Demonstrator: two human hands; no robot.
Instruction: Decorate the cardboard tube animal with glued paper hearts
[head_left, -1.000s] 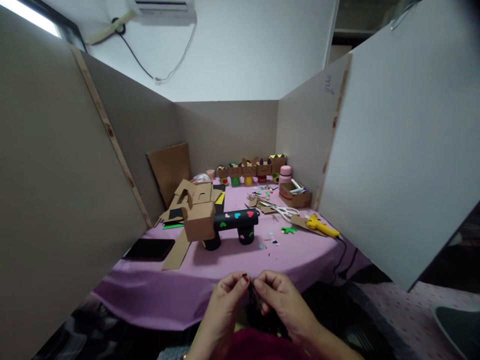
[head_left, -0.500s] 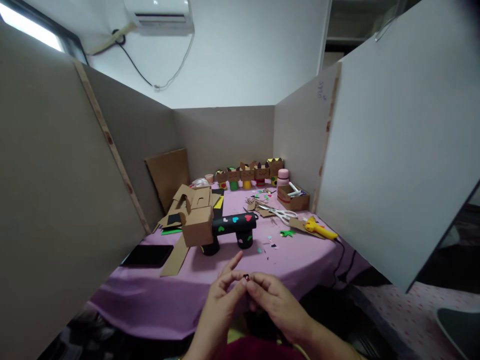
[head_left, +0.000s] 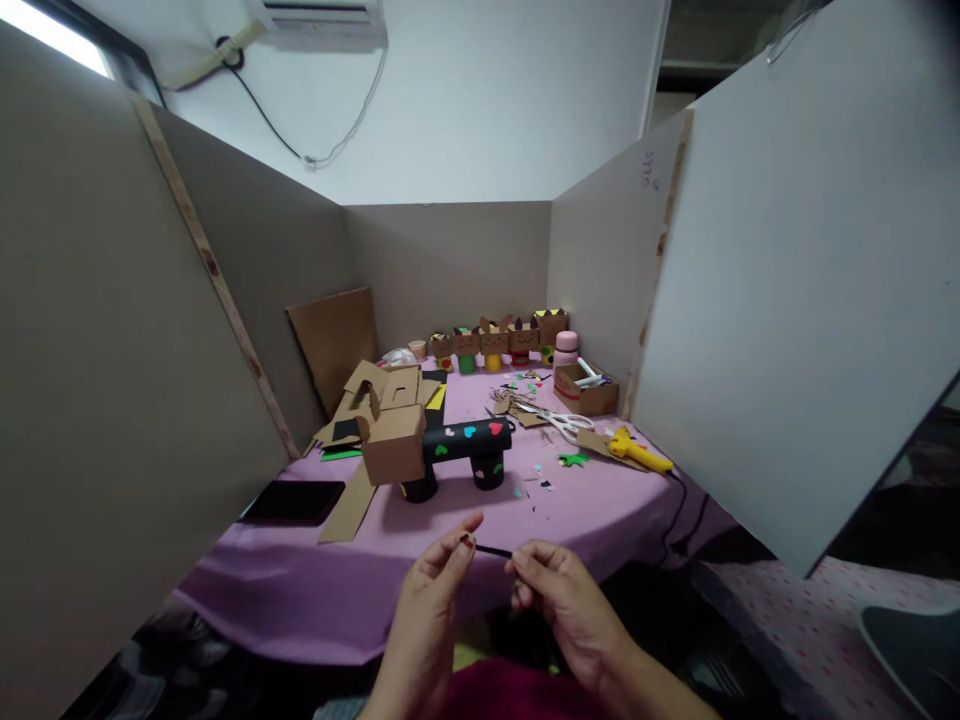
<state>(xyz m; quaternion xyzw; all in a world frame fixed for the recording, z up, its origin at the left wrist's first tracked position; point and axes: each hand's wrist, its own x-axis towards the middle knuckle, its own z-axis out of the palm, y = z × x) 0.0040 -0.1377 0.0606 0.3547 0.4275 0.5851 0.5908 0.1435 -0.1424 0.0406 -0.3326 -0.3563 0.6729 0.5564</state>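
Between my hands stretches a thin black strip (head_left: 493,550), level and just in front of the table's near edge. My left hand (head_left: 441,580) pinches its left end between thumb and finger, where a small dark red spot shows at the fingertips. On the other end, my right hand (head_left: 551,585) is closed in a pinch. Beyond them stands an animal-like cardboard figure with a plain box head (head_left: 394,443) and a black tube body (head_left: 466,440) dotted with coloured hearts, on short black legs.
A purple cloth (head_left: 300,590) covers the table. Right lie white-handled scissors (head_left: 566,424), a yellow glue gun (head_left: 637,452) with a cord, and a cardboard box (head_left: 585,395) of tools. Left are a black tablet (head_left: 294,502) and cut cardboard (head_left: 349,510). Small box-headed figures (head_left: 493,345) line the back.
My hands were together at the fingertips and have moved apart sideways. The black strip now shows stretched between them. The view has tilted slightly downward.
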